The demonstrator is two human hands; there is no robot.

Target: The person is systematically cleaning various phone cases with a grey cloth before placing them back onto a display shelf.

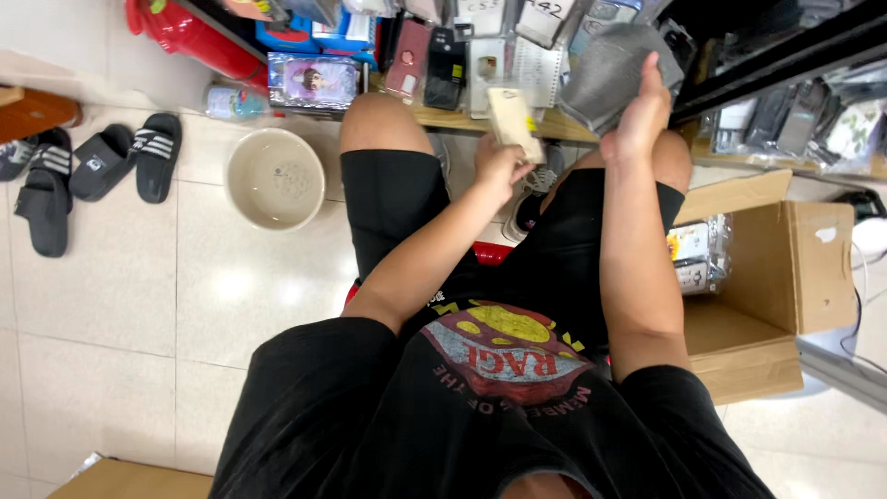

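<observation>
I sit in a black shirt and shorts, looking down at my knees. My left hand point(499, 164) grips a flat beige packet point(514, 120), held upright in front of a low shelf point(564, 126). My right hand point(637, 115) is raised higher and holds a grey fabric-like item point(605, 69) against the rows of packaged goods on the shelf. Several small packaged cases point(443, 55) stand along the shelf edge just beyond both hands.
An open cardboard box point(785, 268) with packets inside sits at my right. A beige plastic basin point(274, 177) stands on the tiled floor to the left, with black slippers point(102, 162) beyond it. A red cylinder point(189, 32) lies at the top left. Another box corner point(129, 480) shows at the bottom left.
</observation>
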